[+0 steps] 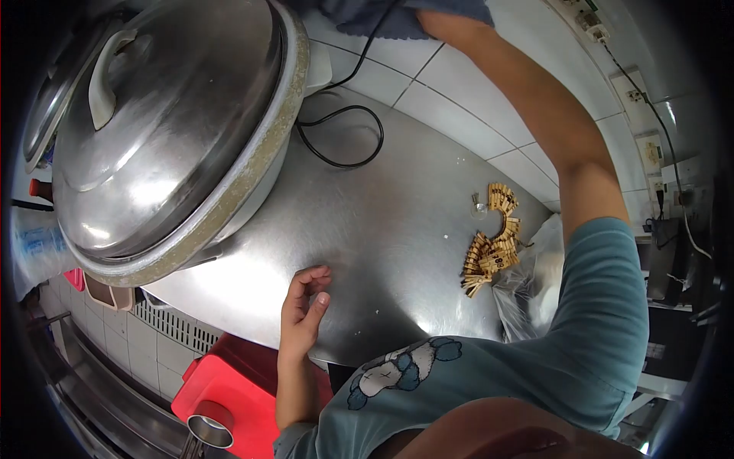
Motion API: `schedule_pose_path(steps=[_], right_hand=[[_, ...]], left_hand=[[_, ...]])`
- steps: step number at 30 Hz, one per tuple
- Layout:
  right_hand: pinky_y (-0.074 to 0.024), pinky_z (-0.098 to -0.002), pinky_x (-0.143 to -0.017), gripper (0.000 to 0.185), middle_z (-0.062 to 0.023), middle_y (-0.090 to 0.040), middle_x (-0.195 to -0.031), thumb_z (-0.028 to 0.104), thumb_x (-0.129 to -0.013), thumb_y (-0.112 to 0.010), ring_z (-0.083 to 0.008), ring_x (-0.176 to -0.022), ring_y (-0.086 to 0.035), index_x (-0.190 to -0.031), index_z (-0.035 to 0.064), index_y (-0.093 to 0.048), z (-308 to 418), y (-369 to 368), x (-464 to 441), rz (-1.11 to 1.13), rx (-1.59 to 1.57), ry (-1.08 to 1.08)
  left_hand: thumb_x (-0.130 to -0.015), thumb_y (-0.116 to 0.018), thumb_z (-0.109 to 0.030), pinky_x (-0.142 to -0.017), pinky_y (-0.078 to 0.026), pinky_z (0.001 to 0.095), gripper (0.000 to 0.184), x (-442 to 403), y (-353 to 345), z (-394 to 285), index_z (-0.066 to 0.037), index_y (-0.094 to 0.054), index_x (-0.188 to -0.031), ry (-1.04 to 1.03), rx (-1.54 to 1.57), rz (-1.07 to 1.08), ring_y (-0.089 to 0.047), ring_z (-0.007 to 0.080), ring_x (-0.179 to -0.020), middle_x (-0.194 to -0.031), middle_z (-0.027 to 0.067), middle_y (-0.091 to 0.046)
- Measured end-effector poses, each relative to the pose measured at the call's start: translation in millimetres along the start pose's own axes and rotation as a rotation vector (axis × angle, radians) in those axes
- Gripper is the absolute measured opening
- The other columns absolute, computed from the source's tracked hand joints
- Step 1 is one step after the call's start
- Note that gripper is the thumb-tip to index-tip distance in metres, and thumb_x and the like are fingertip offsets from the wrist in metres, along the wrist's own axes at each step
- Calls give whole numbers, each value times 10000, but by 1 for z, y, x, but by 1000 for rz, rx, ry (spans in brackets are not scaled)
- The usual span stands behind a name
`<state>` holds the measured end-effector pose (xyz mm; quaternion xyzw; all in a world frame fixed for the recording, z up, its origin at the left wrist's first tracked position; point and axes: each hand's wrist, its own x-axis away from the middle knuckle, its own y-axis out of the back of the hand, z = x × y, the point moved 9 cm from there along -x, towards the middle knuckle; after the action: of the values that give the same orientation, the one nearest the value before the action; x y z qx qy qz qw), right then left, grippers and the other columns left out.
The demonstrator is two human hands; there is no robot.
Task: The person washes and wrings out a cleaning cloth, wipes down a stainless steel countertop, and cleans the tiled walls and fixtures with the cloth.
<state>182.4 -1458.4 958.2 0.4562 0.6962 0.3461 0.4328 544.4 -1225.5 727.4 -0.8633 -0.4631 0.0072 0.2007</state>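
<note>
My left hand [304, 310] hovers over the near part of the steel counter [367, 229]. Its fingers are loosely curled, the thumb stands apart from them, and nothing is held. My right arm stretches up to the white tiled wall [451, 84], where my right hand [434, 23] is on a dark blue cloth [375, 19]. The cloth covers most of that hand, so its fingers are hidden. Below the cloth, a black cord [359, 162] loops on the counter beside a big cooker with a domed metal lid [183, 107].
Numbered wooden clips [493, 249] lie strung in a curve near a clear plastic bag [531, 283]. A red bin [245, 382] stands below the counter's front edge. Sockets and cables [634, 92] line the wall at right. Small white crumbs dot the counter.
</note>
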Motion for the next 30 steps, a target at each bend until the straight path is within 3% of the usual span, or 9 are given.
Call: schedule_pose_path(steps=[3, 5, 9, 14, 19, 23, 25, 28, 30], right_hand=[[-524, -395, -753, 236, -190, -680, -962, 207, -941, -510, -299, -851, -671, -1041, 66, -669, 1, -5, -9, 61, -31, -204], [-511, -376, -795, 268, -177, -685, -1005, 253, -957, -510, -285, -879, -661, -1108, 82, -649, 54, 15, 28, 434, -406, -369], [-505, -387, -843, 280, -177, -664, -1084, 236, -957, -501, -304, -952, -645, -1125, 66, -645, 68, -27, 102, 383, -709, -55], [-497, -401, -904, 296, -177, -638, -1183, 216, -957, -489, -327, -1044, -624, -1146, 47, -640, -48, -69, 227, 243, -336, 22], [-480, -429, -932, 338, -248, -630, -1143, 263, -999, -428, -386, -1060, -597, -1143, 25, -621, -94, 31, 300, 609, -135, -405], [-520, -394, -871, 384, -198, -689, -1063, 297, -1026, -411, -309, -986, -660, -1095, -2, -641, -99, 103, 331, 284, -348, -658], [-468, -433, -1004, 428, -178, -667, -1192, 305, -1029, -383, -335, -1126, -609, -1182, -26, -607, -60, 89, 371, 88, -1611, -1373], [-436, -450, -1065, 436, -148, -644, -1232, 297, -1036, -378, -312, -1151, -597, -1221, -40, -583, 3, 85, 381, -194, -2299, -1258], [-419, -433, -1087, 442, -154, -616, -1273, 316, -1034, -382, -307, -1180, -581, -1252, -23, -563, 57, 73, 391, -382, -2431, -1259]], left_hand=[[-941, -620, -148, -1041, -391, 357, 383, -1, 0, -2, -4, -523, -1282, -29, 23, -19, -537, 206, -1165, -1272, 108, -569], [-936, -632, -144, -1015, -401, 343, 380, 4, 4, 0, -9, -530, -1276, -22, 46, -35, -538, 209, -1160, -1269, 101, -565], [-938, -633, -151, -1006, -409, 337, 386, 24, 12, -3, -13, -529, -1282, -14, 13, -51, -541, 203, -1154, -1263, 102, -568], [-942, -634, -165, -1009, -411, 335, 384, 50, 20, -16, -12, -533, -1280, -36, -45, -41, -544, 196, -1141, -1241, 98, -583], [-958, -594, -161, -1003, -420, 349, 350, 55, -9, -38, -7, -543, -1268, -81, -74, 10, -560, 206, -1133, -1229, 122, -598], [-968, -582, -183, -993, -429, 356, 356, 55, -67, -54, -14, -545, -1279, -34, -67, 117, -569, 217, -1130, -1226, 120, -607], [-976, -566, -192, -982, -431, 351, 348, 59, -101, -65, -24, -549, -1281, 5, -40, 246, -572, 209, -1125, -1231, 117, -611], [-976, -567, -191, -972, -429, 339, 334, 64, -126, -82, -36, -557, -1271, -22, -56, 349, -577, 188, -1099, -1232, 104, -613], [-977, -565, -189, -967, -427, 331, 324, 65, -122, -91, -42, -560, -1266, -18, -58, 350, -578, 176, -1085, -1233, 99, -613]])
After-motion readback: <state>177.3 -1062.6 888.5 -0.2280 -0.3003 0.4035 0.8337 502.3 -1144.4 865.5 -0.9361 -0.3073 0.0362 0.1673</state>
